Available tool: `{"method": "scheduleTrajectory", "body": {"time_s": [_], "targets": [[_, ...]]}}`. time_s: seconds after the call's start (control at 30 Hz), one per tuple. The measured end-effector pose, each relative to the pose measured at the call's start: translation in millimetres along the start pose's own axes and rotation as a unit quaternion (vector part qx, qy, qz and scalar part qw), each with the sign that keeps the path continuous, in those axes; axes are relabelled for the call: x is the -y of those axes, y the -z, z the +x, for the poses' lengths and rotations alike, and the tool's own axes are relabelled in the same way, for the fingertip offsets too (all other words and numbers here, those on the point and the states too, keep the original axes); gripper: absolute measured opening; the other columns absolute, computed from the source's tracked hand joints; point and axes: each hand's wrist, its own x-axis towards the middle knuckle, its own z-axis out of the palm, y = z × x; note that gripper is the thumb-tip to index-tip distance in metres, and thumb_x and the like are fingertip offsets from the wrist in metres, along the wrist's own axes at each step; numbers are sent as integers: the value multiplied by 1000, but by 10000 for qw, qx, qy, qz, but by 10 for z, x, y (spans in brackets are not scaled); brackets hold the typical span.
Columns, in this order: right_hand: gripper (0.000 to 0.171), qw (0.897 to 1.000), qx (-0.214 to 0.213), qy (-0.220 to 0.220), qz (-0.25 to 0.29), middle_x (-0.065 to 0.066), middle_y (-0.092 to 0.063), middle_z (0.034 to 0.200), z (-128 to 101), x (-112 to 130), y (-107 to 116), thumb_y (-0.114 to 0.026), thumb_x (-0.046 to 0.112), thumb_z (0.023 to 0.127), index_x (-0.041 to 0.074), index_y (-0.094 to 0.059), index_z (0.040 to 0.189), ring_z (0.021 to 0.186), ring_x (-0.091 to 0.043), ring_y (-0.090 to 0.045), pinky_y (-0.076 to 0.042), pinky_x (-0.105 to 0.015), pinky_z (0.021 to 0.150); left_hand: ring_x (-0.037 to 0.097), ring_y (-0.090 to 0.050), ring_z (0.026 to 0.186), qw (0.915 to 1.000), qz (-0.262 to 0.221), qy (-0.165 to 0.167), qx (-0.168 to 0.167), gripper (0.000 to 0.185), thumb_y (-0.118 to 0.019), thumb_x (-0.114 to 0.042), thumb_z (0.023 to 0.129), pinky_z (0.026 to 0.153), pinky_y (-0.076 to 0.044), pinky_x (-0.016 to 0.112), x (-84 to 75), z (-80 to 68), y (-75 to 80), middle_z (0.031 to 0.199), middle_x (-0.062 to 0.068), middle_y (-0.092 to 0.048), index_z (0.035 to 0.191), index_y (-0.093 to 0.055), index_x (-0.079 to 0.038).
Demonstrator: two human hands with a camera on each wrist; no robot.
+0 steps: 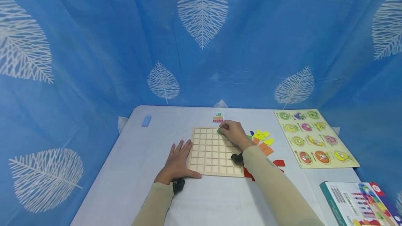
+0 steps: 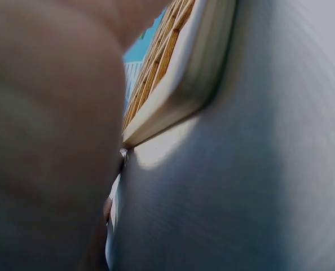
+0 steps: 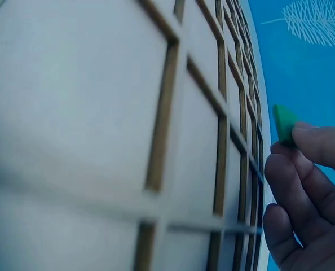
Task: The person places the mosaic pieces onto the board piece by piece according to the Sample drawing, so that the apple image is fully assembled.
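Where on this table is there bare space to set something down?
Bare cloth lies left of the wooden grid board, between the left hand and the blue block, and along the near edge. It is crowded right of the board: coloured pieces, fruit puzzle, box.

left hand (image 1: 176,161): flat, palm down, fingers straight and spread
right hand (image 1: 233,133): reached forward, fingertips (image 3: 320,144) pinched together
arms: both in long sleeves, the right stretched further

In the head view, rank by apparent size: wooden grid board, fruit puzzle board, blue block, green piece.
1. Fruit puzzle board
2. Wooden grid board, close in size
3. Blue block
4. Green piece, partly hidden by the right hand
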Motion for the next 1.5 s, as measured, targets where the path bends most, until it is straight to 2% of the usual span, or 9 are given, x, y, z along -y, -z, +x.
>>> {"method": "scheduleTrajectory", "body": {"time_s": [0.13, 0.47, 0.97, 1.3, 1.5], "targets": [[17, 9999, 19, 112, -14, -5, -71, 103, 69, 54, -47, -70, 9, 103, 4, -74, 119, 98, -24, -67, -57, -45, 88, 36, -13, 158, 10000, 59, 16, -36, 143, -89, -78, 58, 125, -3, 59, -1, 17, 18, 171, 10, -27, 166, -31, -5], [15, 9998, 46, -136, -99, -2, -71, 97, 126, 99, -162, -72, 9, 102, 7, -77, 116, 92, -22, -67, -56, -45, 87, 35, -13, 158, 10000, 18, 63, 22, 143, -88, -80, 57, 125, -3, 59, -36, -12, 34, 171, 9, -28, 166, -32, -6], [11, 9991, 205, -309, -220, -6, -69, 105, 120, 113, -161, -70, 8, 103, 7, -78, 111, 100, -25, -65, -56, -45, 88, 36, -13, 158, 10000, -19, 5, 14, 142, -90, -77, 58, 125, -2, 59, -9, 1, 6, 171, 10, -27, 165, -32, -5], [21, 9985, 342, -387, -173, -12, -68, 118, 115, 126, -159, -70, 8, 103, 3, -77, 123, 112, -31, -64, -56, -46, 94, 33, -11, 159, 10000, -49, 26, 12, 145, -89, -79, 56, 126, -1, 57, 32, 25, -41, 172, 7, -26, 167, -30, -7], [22, 9984, 382, -413, -110, -10, -64, 113, 111, 105, -167, -70, 9, 103, 3, -75, 123, 104, -27, -62, -54, -45, 90, 35, -11, 159, 10000, -66, 20, 12, 145, -89, -79, 56, 125, -2, 57, 4, 2, -4, 172, 9, -26, 166, -30, -6]]}}
